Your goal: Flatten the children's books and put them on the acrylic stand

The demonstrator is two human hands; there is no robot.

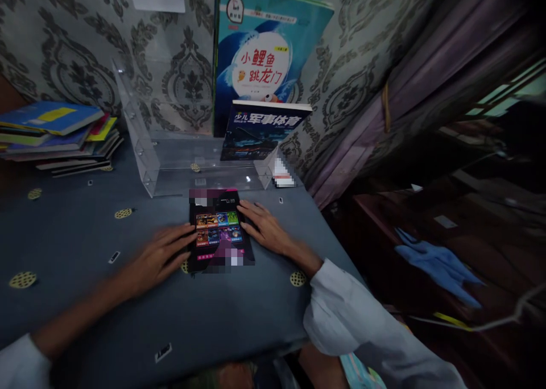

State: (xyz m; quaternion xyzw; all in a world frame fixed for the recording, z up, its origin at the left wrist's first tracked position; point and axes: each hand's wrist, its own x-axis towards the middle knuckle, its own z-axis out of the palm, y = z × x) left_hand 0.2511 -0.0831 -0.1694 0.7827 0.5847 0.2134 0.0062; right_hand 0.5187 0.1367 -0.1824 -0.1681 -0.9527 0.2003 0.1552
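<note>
A dark book (pixel 222 253) lies flat on the table, its cover showing rows of small colourful pictures and pink patches. My left hand (pixel 168 251) rests at the book's left edge, fingers stretched out and slightly blurred. On the opposite edge, my right hand (pixel 265 230) lies with its fingers extended, the tips touching the cover's side. Neither hand is wrapped around the book. Just beyond it stands a clear acrylic book rack (pixel 179 150). In the rack's right part, a dark blue book (pixel 260 136) leans upright in front of a taller teal book (pixel 273 28).
Several books (pixel 63 130) are stacked at the table's back left. The table (pixel 128 315) has a grey-blue cloth with yellow prints. A purple curtain (pixel 362 133) hangs at the right. Beyond the table's right edge, a blue cloth (pixel 435 261) lies on a dark reddish surface.
</note>
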